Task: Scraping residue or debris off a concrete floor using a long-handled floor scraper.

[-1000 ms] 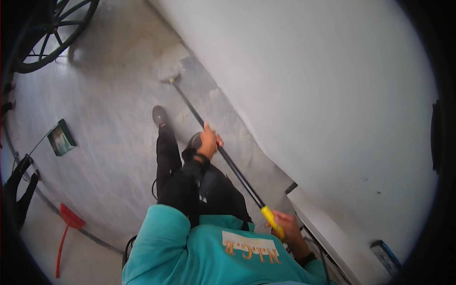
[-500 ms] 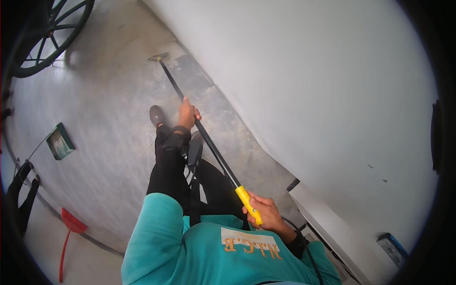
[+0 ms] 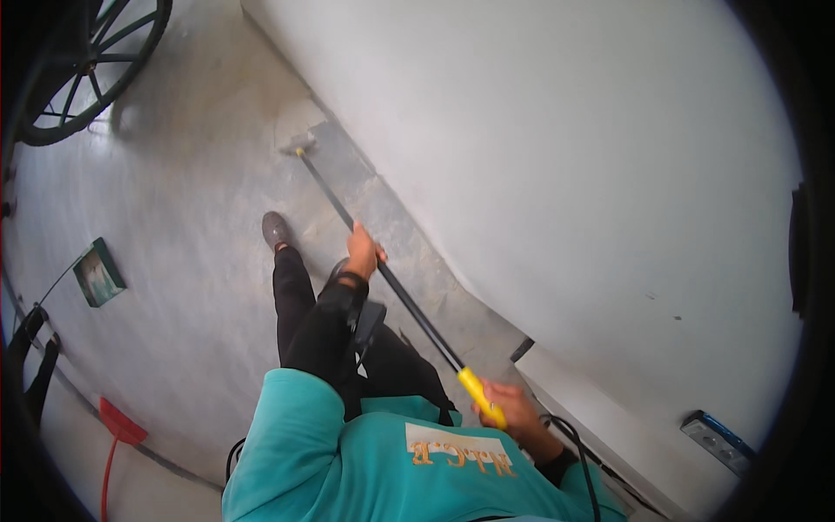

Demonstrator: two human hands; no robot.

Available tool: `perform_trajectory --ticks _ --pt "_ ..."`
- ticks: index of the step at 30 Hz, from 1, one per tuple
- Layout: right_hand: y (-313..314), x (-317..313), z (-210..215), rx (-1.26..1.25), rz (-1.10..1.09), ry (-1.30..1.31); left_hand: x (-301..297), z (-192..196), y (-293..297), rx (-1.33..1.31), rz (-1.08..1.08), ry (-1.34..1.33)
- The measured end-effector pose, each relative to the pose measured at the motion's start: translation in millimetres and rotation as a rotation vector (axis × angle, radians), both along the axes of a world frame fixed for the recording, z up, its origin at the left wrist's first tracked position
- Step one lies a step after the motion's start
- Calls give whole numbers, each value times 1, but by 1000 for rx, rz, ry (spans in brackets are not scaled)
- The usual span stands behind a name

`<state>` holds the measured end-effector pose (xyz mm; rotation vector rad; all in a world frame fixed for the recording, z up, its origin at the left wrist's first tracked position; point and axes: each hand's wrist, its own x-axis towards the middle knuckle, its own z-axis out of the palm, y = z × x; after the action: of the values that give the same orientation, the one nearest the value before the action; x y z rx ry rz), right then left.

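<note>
A long-handled floor tool (image 3: 391, 287) is being held in both hands, its long axis running diagonally from the lower right, near the body, up and to the left toward the foot of the white wall (image 3: 539, 157). The left hand (image 3: 362, 252) is being kept closed around the black shaft about midway along it, and so is lying nearer to the working end; the right hand (image 3: 509, 411) is being kept closed around the yellow grip (image 3: 481, 397) at the near end, close to the teal top. The small head (image 3: 297, 144) of the tool is being pressed on the grey concrete floor (image 3: 191, 261), well ahead of the hands and just beside the line where the floor is meeting the wall; whether it is a scraper or a brush cannot be told, since it is too small and pale against the floor. The shaft is being shown as thin, straight and dark, with only the grip coloured. A dark shoe (image 3: 276, 230) is being planted to the left of the shaft, between the hands and the head. A spoked wheel (image 3: 87, 70), a green-framed card (image 3: 98, 273) and a red tool (image 3: 117, 435) are being left well apart on the left.
</note>
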<state>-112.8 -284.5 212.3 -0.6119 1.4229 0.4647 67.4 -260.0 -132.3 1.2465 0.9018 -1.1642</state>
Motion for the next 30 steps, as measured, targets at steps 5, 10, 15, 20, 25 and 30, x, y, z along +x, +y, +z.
perform_trajectory --ticks 5,10,15,20,25,30 --pt "29 -22 6 -261 335 64 -31 16 18 44 -63 172" --pt "-1 11 -14 143 -189 2 36 -1 -19 -60 -25 14" --pt "28 -29 10 -112 34 57 -51 8 11 93 -123 111" --pt "3 28 -13 101 -142 -17 38 -9 -7 -119 -129 -41" --pt "-10 7 -8 110 -174 -29 13 -8 -6 -62 -69 -51" --pt "29 1 7 -82 -44 86 -13 -1 16 44 -282 2"
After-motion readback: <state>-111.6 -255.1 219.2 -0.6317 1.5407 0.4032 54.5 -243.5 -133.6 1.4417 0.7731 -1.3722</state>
